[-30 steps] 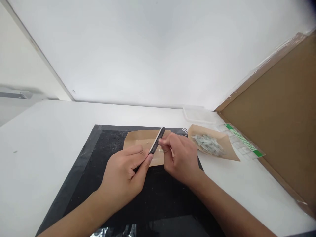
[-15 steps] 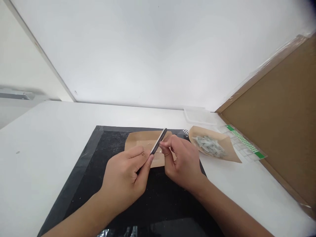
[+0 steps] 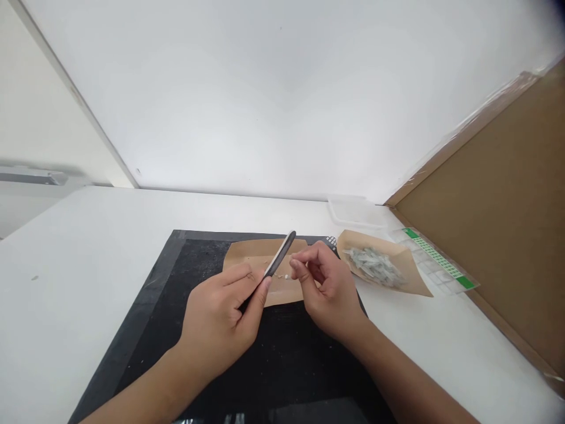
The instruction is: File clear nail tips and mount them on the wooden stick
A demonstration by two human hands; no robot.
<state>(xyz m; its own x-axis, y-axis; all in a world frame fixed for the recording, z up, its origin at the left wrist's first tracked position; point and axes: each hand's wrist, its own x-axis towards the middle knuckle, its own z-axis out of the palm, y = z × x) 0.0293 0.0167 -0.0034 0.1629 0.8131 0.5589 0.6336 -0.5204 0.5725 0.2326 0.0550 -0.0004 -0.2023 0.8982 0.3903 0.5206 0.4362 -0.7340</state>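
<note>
Because our left hand (image 3: 218,306) has its grip closed on the lower part of a dark, pale-edged strip (image 3: 282,253), the upper length slants free over the brown paper (image 3: 247,250), which seems laid on the black mat (image 3: 163,330) to catch small crumbs. Our right hand (image 3: 331,288) holds thumb and index tips drawn close together just beside the strip, perhaps for fine work, though we cannot tell whether anything sits between them.
</note>
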